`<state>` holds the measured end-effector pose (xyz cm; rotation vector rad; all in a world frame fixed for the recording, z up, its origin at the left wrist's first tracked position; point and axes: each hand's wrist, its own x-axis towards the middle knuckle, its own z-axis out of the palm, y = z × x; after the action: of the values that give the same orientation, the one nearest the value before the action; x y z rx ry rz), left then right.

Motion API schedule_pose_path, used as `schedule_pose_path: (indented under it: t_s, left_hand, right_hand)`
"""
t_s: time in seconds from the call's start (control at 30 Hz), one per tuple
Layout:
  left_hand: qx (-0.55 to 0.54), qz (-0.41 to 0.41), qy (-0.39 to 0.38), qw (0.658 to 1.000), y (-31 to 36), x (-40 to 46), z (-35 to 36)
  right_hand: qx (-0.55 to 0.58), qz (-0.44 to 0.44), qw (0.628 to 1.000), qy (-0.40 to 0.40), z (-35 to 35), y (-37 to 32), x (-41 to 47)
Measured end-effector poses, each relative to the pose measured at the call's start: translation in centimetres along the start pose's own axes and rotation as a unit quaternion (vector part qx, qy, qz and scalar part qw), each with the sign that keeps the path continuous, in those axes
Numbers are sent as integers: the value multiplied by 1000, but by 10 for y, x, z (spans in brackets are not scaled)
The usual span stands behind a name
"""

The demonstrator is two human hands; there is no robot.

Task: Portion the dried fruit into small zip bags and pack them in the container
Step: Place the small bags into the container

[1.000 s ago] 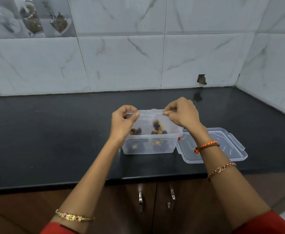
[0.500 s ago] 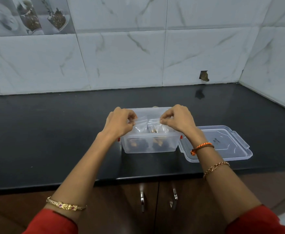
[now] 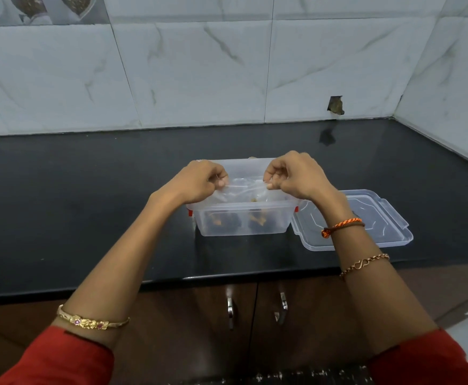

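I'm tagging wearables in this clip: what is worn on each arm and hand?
Both arms wear red sleeves pushed up high. The left arm carries a gold bangle with pink stones. The right arm carries an orange braided thread band and a copper-coloured chain bracelet. No gloves; no rings visible.

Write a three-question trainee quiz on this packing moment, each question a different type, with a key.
1. True or false: the lid is snapped onto the container.
2. What does the left hand pinch together with the right hand?
A. a spoon
B. a clear zip bag
C. the lid
3. Fill in: the lid lies on the black counter to the container's ____.

Key: 1 false; 2 B; 3 right.
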<state>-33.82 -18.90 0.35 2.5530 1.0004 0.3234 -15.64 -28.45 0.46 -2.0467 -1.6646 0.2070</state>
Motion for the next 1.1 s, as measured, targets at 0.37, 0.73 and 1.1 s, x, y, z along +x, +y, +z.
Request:
schedule_pose_path:
  t_s: [0.37,0.73,1.1]
  left_hand:
    - [48,-77,82,992,-4,1,10]
    - [69,-63,193,977,-7,-5,22]
    - [56,-48,246,966,6,-7,17]
  right_hand:
    - [-70,46,994,67,18,-2,-1]
    - [-72,49,986,142,27,-1,-4]
    - [23,47,982,181,26,7,-8]
